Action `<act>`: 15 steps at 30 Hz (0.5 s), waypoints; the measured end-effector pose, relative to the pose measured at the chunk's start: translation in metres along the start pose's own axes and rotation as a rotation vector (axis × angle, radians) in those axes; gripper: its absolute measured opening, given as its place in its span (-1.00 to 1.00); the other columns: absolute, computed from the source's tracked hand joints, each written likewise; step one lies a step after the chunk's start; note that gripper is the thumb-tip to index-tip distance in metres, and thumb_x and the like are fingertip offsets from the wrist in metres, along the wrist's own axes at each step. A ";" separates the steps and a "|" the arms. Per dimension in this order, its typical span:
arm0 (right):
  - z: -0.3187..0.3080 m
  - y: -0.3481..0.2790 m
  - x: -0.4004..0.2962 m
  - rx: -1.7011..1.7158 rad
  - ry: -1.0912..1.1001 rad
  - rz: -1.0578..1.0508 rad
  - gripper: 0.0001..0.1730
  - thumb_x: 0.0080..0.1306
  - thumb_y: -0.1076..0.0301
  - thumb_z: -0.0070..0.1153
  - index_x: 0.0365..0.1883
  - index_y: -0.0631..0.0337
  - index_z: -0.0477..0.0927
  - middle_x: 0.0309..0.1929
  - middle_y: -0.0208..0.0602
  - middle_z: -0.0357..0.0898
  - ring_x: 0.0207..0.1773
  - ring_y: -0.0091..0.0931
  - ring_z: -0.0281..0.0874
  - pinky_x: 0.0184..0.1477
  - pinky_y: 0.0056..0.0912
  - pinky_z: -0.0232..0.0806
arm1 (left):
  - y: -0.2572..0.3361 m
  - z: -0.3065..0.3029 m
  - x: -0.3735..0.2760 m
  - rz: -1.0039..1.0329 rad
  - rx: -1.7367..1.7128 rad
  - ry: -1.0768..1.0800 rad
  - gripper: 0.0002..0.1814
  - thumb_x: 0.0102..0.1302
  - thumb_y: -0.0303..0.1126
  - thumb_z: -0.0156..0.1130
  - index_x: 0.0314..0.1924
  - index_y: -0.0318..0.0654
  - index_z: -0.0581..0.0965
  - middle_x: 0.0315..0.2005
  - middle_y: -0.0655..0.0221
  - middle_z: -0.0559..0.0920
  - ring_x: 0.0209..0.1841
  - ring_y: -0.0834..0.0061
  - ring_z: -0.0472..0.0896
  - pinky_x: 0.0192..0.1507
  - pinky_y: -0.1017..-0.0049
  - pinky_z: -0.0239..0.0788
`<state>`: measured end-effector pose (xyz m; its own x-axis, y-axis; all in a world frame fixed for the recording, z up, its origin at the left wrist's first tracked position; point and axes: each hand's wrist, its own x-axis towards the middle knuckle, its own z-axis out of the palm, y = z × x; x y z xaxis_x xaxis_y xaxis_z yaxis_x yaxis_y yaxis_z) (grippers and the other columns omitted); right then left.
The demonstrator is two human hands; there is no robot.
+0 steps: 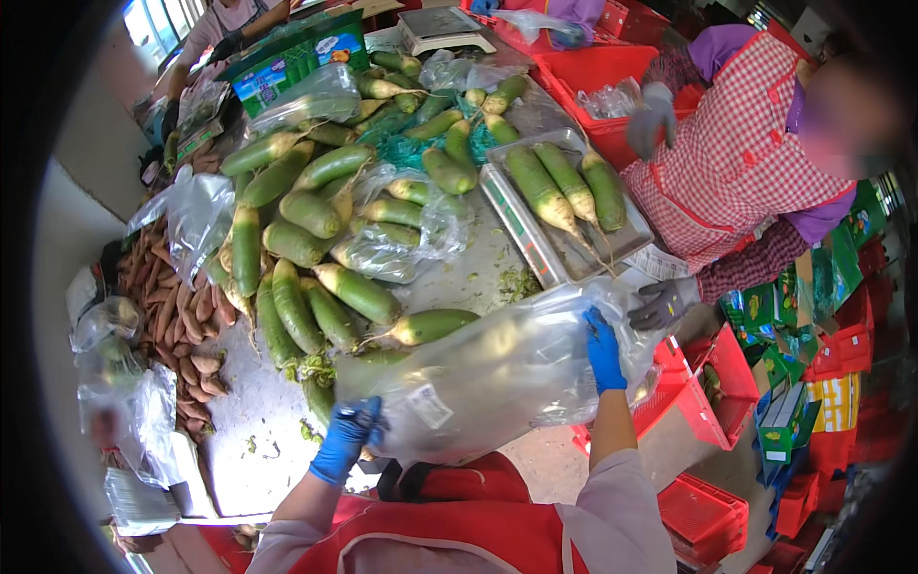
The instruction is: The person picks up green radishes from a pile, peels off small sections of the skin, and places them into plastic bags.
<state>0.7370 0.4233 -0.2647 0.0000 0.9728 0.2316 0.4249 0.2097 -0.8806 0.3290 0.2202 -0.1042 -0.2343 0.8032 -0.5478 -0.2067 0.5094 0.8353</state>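
Note:
A large clear plastic bag (pixel 488 373) with a printed label is stretched between my hands, above the table's near edge. Its lower left corner is pinched in my left hand (pixel 349 438), which wears a blue glove. My right hand (pixel 604 349), also blue-gloved, grips the bag near its other end. Whether the bag holds anything cannot be told through the cloudy film. Beyond it lies a pile of green radishes (pixel 308 213), some of them in clear bags. Three more radishes (pixel 534 185) rest on the metal pan of a weighing scale (pixel 516 229) past my right hand.
At the right a co-worker in a checked apron (pixel 746 151) has one gloved hand (pixel 663 305) beside the bag's end. Sweet potatoes (pixel 172 301) are heaped at the left. Red crates (pixel 706 516) stand on the floor at the right. Other people work across the table.

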 end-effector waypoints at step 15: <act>0.155 -0.164 -0.151 0.368 -0.271 0.327 -0.74 0.36 0.41 -0.04 0.00 0.25 0.49 -0.16 -0.41 0.56 -0.24 -0.66 0.45 -0.13 -0.64 0.33 | -0.098 -0.221 -0.052 0.083 -0.651 0.106 -0.88 0.13 -0.52 0.21 -0.30 -0.26 0.48 -0.36 0.22 0.63 -0.50 0.45 0.59 -0.46 0.53 0.44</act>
<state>0.5273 0.2573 -0.2188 -0.1744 0.9733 -0.1493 0.0979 -0.1337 -0.9862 0.1512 0.0603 -0.1681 -0.3596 0.7801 -0.5120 -0.7074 0.1299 0.6948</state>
